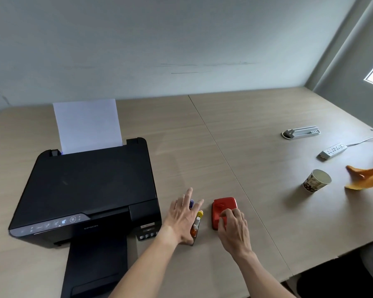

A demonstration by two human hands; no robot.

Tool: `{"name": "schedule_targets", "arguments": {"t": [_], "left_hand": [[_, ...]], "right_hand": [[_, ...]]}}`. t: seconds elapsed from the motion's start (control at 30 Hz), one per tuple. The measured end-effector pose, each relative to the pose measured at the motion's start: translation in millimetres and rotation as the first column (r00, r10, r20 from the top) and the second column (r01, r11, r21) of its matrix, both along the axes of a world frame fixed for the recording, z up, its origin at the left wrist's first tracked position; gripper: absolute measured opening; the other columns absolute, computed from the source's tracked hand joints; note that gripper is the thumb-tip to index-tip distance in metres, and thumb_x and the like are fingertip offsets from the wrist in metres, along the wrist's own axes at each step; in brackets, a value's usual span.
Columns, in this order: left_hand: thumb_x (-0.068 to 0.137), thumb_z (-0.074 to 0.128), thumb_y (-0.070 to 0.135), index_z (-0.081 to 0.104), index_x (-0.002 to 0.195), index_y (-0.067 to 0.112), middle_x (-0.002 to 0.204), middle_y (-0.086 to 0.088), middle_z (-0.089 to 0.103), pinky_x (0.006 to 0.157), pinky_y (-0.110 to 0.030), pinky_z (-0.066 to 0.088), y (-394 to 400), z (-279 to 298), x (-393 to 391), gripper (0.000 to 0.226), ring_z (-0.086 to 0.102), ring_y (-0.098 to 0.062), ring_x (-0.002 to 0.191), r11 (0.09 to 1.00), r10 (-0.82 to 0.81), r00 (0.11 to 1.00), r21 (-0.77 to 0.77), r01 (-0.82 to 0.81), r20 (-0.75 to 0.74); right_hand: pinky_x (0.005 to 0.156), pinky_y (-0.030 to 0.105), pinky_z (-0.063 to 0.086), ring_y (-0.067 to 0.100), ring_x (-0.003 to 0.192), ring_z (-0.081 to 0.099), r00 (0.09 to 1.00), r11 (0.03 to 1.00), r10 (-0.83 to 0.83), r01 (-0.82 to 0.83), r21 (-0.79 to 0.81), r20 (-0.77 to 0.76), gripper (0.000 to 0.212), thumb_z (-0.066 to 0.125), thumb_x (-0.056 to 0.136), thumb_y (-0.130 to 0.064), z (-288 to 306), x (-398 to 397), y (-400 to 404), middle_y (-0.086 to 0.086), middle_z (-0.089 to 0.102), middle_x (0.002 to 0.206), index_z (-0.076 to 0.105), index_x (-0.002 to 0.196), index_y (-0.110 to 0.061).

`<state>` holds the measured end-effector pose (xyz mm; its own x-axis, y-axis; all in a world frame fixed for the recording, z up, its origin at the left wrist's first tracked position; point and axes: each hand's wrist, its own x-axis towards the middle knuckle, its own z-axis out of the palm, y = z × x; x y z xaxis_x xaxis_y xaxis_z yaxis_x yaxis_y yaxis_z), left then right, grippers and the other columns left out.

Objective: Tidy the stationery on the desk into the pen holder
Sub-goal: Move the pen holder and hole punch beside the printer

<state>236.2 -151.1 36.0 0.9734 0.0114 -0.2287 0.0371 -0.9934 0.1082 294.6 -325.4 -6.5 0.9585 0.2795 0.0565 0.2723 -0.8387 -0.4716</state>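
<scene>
A small dark pen holder (194,234) stands near the desk's front, right of the printer, with a white and orange glue stick (196,225), a yellow-tipped item (200,214) and a purple one (191,203) in it. My left hand (182,216) hovers over the holder's left side, fingers spread, holding nothing; it hides most of the holder. A red hole punch (223,206) lies just right of the holder. My right hand (234,230) rests on the punch's near end with fingers curled around it.
A black printer (86,190) with a white sheet (87,125) in its feeder fills the desk's left. At the right are a paper cup (317,181), an orange cloth (366,177), a white power strip (333,150) and a grey cable port (300,132).
</scene>
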Motion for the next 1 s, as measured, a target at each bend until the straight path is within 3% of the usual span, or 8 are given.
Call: {"name": "schedule_targets", "arguments": {"t": [0.13,0.27,0.47,0.63,0.73,0.9,1.0], "left_hand": [[0.054,0.088,0.022,0.026,0.142,0.026,0.155,-0.021,-0.012,0.094,-0.046,0.05,-12.0,-2.6,9.7,0.108,0.041,-0.04,0.12,0.995,0.095,0.994,-0.032,-0.097,-0.063],[0.057,0.086,0.017,0.039,0.13,0.022,0.151,-0.018,-0.006,0.083,-0.045,0.055,-21.0,-4.0,17.0,0.087,0.041,-0.038,0.116,0.987,0.153,0.985,-0.032,-0.156,-0.08],[0.058,0.085,0.018,0.042,0.124,0.019,0.143,-0.017,0.014,0.079,-0.041,0.057,-17.9,-5.6,28.9,0.08,0.041,-0.036,0.115,0.955,0.282,0.958,-0.085,-0.285,-0.047],[0.058,0.084,0.02,0.04,0.123,0.019,0.135,-0.015,0.021,0.071,-0.035,0.055,-7.7,-7.5,43.0,0.078,0.042,-0.033,0.108,0.918,0.387,0.922,-0.082,-0.388,-0.024],[0.058,0.085,0.019,0.037,0.126,0.02,0.134,-0.017,0.02,0.076,-0.034,0.056,-1.3,-8.0,51.0,0.083,0.042,-0.033,0.107,0.893,0.442,0.897,-0.079,-0.443,-0.029],[0.056,0.087,0.025,0.035,0.128,0.023,0.132,-0.017,0.02,0.079,-0.033,0.055,10.2,-9.3,61.9,0.088,0.043,-0.034,0.104,0.857,0.509,0.861,-0.082,-0.509,-0.021],[0.055,0.089,0.029,0.036,0.127,0.022,0.132,-0.017,0.022,0.078,-0.032,0.054,15.9,-8.7,67.9,0.089,0.042,-0.034,0.106,0.845,0.525,0.85,-0.101,-0.526,-0.034]], "right_hand": [[0.083,0.039,0.044,0.029,0.095,0.051,0.999,0.998,-0.052,0.052,-0.031,-0.007,0.013,0.057,0.082,-0.015,-3.4,6.5,-6.8,0.007,0.056,0.099,0.059,0.095,-0.015],[0.087,0.041,0.044,0.032,0.102,0.051,0.992,0.99,-0.121,0.117,-0.079,-0.047,0.03,0.057,0.079,-0.014,-5.9,17.9,-11.0,0.012,0.053,0.108,0.057,0.109,-0.011],[0.087,0.041,0.044,0.032,0.1,0.051,0.982,0.985,-0.146,0.132,-0.112,-0.121,0.047,0.052,0.076,-0.01,-9.5,29.9,-8.4,0.011,0.05,0.111,0.049,0.122,-0.012],[0.068,0.036,0.041,0.031,0.073,0.052,0.924,0.965,-0.177,0.23,0.124,-0.34,0.062,0.04,0.078,0.002,-9.5,37.1,-6.2,0.009,0.046,0.094,0.038,0.136,-0.021],[0.07,0.036,0.038,0.029,0.074,0.048,0.926,0.951,-0.192,0.258,0.173,-0.324,0.069,0.041,0.073,0.007,-10.4,41.3,-4.2,0.011,0.051,0.086,0.039,0.137,-0.018],[0.064,0.038,0.045,0.034,0.067,0.056,0.916,0.938,-0.195,0.279,0.207,-0.352,0.062,0.045,0.078,0.003,-16.6,48.8,2.2,0.012,0.058,0.071,0.039,0.135,-0.021],[0.064,0.04,0.047,0.041,0.075,0.062,0.922,0.956,-0.159,0.232,0.177,-0.352,0.055,0.054,0.088,-0.007,-18.6,54.9,11.8,0.018,0.065,0.077,0.034,0.138,-0.018]]}}
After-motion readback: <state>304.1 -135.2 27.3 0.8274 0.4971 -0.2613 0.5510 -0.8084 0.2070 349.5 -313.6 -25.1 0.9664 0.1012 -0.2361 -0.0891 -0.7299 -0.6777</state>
